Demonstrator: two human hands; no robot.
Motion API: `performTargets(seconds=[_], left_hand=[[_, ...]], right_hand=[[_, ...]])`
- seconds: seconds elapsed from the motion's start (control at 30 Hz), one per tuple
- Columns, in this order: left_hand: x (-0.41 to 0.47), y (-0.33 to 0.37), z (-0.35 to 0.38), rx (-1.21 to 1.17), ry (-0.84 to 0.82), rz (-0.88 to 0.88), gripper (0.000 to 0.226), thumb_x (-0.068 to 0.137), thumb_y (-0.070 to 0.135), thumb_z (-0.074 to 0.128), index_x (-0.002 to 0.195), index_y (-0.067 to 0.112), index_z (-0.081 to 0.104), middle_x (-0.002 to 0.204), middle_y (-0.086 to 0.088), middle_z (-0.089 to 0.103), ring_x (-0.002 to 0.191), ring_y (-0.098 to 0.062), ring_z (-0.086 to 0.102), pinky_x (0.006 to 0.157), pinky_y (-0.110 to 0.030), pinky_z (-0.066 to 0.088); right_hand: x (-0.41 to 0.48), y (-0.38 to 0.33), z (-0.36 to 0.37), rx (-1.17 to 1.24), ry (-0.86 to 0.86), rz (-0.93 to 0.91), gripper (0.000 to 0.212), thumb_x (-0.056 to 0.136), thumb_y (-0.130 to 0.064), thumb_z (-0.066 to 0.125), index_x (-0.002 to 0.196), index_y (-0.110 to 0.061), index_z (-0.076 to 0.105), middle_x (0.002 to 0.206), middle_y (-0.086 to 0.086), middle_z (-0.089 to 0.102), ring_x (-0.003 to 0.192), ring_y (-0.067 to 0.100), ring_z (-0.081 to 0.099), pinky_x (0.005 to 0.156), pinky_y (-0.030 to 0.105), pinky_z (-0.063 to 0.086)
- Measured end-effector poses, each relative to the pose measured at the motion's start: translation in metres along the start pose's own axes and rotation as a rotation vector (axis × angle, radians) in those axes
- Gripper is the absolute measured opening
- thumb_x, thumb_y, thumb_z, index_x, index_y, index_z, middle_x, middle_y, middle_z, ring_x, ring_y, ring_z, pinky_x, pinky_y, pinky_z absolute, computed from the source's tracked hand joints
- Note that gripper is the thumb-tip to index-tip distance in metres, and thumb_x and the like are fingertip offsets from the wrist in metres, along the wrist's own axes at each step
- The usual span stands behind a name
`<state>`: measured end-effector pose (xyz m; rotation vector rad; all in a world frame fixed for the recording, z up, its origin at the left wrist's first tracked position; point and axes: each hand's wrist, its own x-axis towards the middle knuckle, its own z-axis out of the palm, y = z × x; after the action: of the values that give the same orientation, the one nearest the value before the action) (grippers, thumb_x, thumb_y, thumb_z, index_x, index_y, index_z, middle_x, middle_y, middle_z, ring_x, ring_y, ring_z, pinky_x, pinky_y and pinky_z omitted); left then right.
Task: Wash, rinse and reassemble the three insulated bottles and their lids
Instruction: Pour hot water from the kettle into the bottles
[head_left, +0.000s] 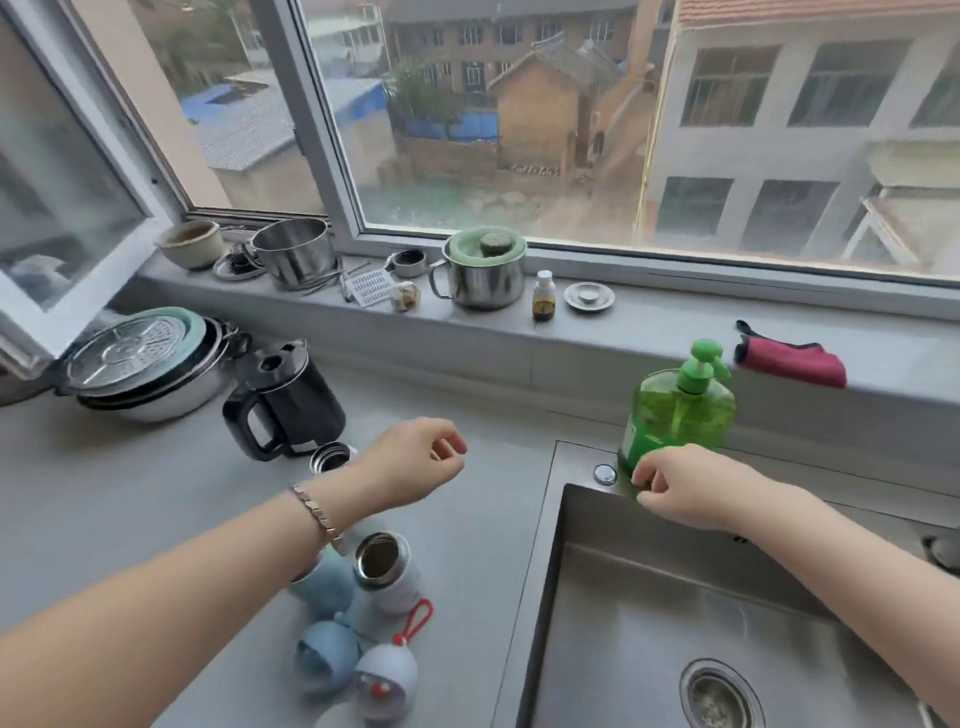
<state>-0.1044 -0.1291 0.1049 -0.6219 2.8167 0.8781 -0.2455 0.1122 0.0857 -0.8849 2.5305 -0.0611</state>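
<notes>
Centrally, the left hand (415, 462) hung over the grey counter (130, 493), wrist bent, fingers loosely curled around nothing. The right hand (685, 488) sat at the upper left corner of the sink (571, 571), fingers curled at the base of the green soap bottle (680, 415); whether they gripped it could not be told. At lower centre an open white bottle (384, 571) stood upright beside a blue bottle (322, 584). A blue lid (324, 660) and a white lid (387, 673) lay just below them. A third bottle (332, 457) stood by the black kettle (296, 400).

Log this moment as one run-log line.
left hand: over counter, holding nothing | right hand: at soap bottle base, grip unclear | white bottle: lid off, on counter | sink: no bottles inside
</notes>
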Motion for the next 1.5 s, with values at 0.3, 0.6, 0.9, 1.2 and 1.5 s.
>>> performTargets(seconds=[0.3,0.6,0.9,1.2,1.5], left_hand=[[-0.038,-0.233,-0.089,-0.009,0.104,-0.250,0.011,0.087,0.021,0.058,0.081,0.030,0.058,0.083,0.011,0.060,0.081,-0.011,0.060,0.072,-0.024,0.047],[-0.020,-0.385,-0.098,-0.063,-0.010,-0.347,0.008,0.089,0.025,0.054,0.083,0.031,0.056,0.083,0.011,0.062,0.079,-0.011,0.061,0.070,-0.028,0.052],[0.001,-0.418,-0.094,-0.095,-0.106,-0.274,0.016,0.091,0.027,0.050,0.103,0.027,0.060,0.087,0.014,0.059,0.089,-0.010,0.060,0.081,-0.023,0.047],[0.019,-0.423,-0.082,-0.129,-0.204,-0.250,0.020,0.090,0.026,0.051,0.108,0.026,0.061,0.087,0.016,0.059,0.091,-0.010,0.061,0.084,-0.025,0.047],[0.012,-0.428,-0.076,-0.212,-0.186,-0.249,0.009,0.091,0.024,0.053,0.094,0.032,0.055,0.090,0.013,0.062,0.090,-0.007,0.060,0.083,-0.025,0.047]], right_hand=[[0.060,-0.248,-0.010,0.451,0.192,-0.275,0.019,0.087,-0.022,0.055,0.101,-0.018,0.067,0.084,-0.007,0.060,0.080,0.009,0.056,0.070,0.017,0.039],[0.195,-0.454,0.073,0.899,0.025,0.091,0.042,0.090,-0.037,0.050,0.057,-0.016,0.034,0.055,0.002,0.035,0.053,0.019,0.033,0.048,0.028,0.025],[0.243,-0.491,0.092,1.230,0.051,0.330,0.026,0.089,-0.034,0.055,0.072,-0.016,0.046,0.065,-0.007,0.044,0.061,0.011,0.040,0.050,0.022,0.028],[0.237,-0.429,0.091,1.320,-0.181,0.533,0.030,0.082,-0.038,0.060,0.102,-0.017,0.055,0.105,0.002,0.056,0.101,0.021,0.050,0.087,0.045,0.046],[0.241,-0.424,0.092,1.345,-0.070,0.610,0.039,0.081,-0.050,0.061,0.076,-0.011,0.058,0.080,0.005,0.060,0.081,0.024,0.058,0.076,0.048,0.056]])
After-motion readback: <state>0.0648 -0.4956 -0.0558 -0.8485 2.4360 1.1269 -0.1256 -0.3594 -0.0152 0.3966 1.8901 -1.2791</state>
